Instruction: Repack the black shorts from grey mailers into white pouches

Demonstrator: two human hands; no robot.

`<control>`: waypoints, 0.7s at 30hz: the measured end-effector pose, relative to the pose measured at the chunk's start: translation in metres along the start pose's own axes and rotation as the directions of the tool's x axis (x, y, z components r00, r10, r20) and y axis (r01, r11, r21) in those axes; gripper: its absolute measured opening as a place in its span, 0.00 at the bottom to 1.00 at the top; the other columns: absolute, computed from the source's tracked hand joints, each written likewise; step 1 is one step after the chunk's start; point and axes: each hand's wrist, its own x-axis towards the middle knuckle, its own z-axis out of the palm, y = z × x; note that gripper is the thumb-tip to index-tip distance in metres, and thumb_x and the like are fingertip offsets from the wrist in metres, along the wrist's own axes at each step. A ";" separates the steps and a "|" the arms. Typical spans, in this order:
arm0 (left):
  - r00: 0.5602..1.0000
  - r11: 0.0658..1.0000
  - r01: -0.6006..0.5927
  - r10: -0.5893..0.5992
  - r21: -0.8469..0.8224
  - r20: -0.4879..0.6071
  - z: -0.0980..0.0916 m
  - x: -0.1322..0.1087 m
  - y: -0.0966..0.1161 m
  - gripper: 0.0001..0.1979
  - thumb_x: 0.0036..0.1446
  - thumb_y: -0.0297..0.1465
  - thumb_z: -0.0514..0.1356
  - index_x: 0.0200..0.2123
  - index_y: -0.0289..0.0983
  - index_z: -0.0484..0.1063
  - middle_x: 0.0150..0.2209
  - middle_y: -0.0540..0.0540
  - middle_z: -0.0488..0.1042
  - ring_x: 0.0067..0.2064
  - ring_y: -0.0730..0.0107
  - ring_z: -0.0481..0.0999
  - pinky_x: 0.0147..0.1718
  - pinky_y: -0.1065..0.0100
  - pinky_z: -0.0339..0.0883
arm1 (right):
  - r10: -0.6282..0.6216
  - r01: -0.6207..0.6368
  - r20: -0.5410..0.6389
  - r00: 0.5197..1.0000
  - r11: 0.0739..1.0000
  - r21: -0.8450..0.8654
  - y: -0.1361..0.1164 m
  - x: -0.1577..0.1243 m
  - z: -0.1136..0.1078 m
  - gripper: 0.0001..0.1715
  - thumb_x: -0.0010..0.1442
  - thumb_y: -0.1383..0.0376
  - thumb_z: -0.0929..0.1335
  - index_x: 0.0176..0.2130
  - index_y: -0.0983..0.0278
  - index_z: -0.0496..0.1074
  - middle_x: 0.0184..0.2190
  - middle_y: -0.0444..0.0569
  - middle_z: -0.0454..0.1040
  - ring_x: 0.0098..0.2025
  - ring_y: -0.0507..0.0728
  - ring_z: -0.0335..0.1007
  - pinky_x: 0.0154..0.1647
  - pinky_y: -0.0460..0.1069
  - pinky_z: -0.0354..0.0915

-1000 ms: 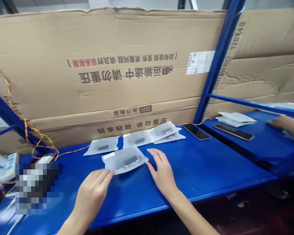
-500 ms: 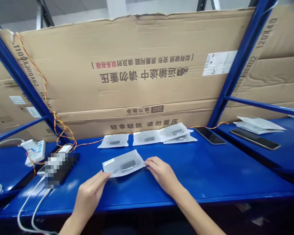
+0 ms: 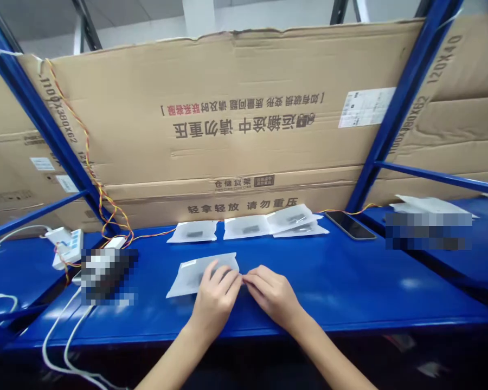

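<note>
A translucent white pouch [image 3: 189, 277] with a small label and a dark item inside lies slightly tilted above the blue shelf [image 3: 317, 281]. Over its right part reaches my left hand [image 3: 215, 295], its thumb and fingertips closed at the pouch's right end. My right hand [image 3: 273, 297] pinches that same end from the right, so the fingertips of both hands nearly meet. Much of the dark item is covered by my left fingers. Behind, along the cardboard, lie several similar pouches [image 3: 244, 226], two of them overlapping at the right.
A black phone [image 3: 351, 225] lies at the back right. To the left are a white power strip [image 3: 71, 249], a blurred-out device [image 3: 108, 276] and white cables [image 3: 67, 346]. Cardboard [image 3: 244, 157] walls the back; blue posts [image 3: 402, 103] stand at both sides.
My left hand has moved from the pouch's left corner to its right end, beside my right hand. The right hand keeps its pinch there. The view has shifted slightly.
</note>
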 end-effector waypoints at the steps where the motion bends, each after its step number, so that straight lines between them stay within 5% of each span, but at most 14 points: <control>1: 1.000 1.000 -0.018 0.018 -0.003 -0.009 0.004 0.002 0.000 0.10 0.70 0.22 0.57 0.40 0.35 0.79 0.38 0.46 0.83 0.42 0.61 0.81 0.58 0.50 0.69 | 0.010 -0.010 0.000 1.000 1.000 0.005 0.000 0.000 -0.001 0.12 0.72 0.71 0.64 0.46 0.62 0.77 0.36 0.51 0.81 0.36 0.57 0.77 0.36 0.49 0.75; 6: 0.996 0.996 -0.090 0.090 0.005 -0.014 0.002 0.002 -0.009 0.11 0.70 0.21 0.57 0.37 0.33 0.78 0.36 0.45 0.83 0.40 0.62 0.82 0.58 0.49 0.68 | 0.088 -0.089 0.022 0.996 0.996 0.031 0.004 -0.002 -0.005 0.14 0.72 0.71 0.63 0.46 0.60 0.77 0.36 0.51 0.81 0.36 0.57 0.77 0.37 0.50 0.75; 12: 0.994 0.991 -0.110 0.109 0.074 0.010 -0.037 -0.024 -0.036 0.09 0.70 0.19 0.58 0.41 0.33 0.78 0.39 0.44 0.85 0.43 0.60 0.85 0.57 0.48 0.68 | 0.245 -0.247 0.047 0.968 0.969 0.029 0.019 -0.011 -0.030 0.12 0.72 0.70 0.64 0.42 0.59 0.77 0.36 0.50 0.80 0.38 0.58 0.78 0.38 0.52 0.75; 16: 0.994 0.989 -0.093 0.087 0.111 0.062 -0.059 -0.046 -0.046 0.08 0.71 0.20 0.58 0.43 0.34 0.77 0.40 0.45 0.86 0.43 0.58 0.85 0.56 0.47 0.68 | 0.246 -0.247 0.097 0.964 0.969 0.004 0.020 -0.019 -0.048 0.12 0.72 0.70 0.65 0.42 0.59 0.76 0.35 0.49 0.81 0.37 0.58 0.78 0.38 0.52 0.74; 21: 0.997 0.998 -0.048 0.044 0.047 0.067 -0.064 -0.054 -0.038 0.07 0.68 0.19 0.60 0.44 0.34 0.76 0.40 0.43 0.86 0.44 0.55 0.85 0.56 0.46 0.68 | 0.235 -0.231 0.098 0.967 0.972 -0.044 0.016 -0.026 -0.057 0.11 0.71 0.71 0.65 0.43 0.59 0.76 0.36 0.49 0.80 0.37 0.57 0.78 0.38 0.51 0.74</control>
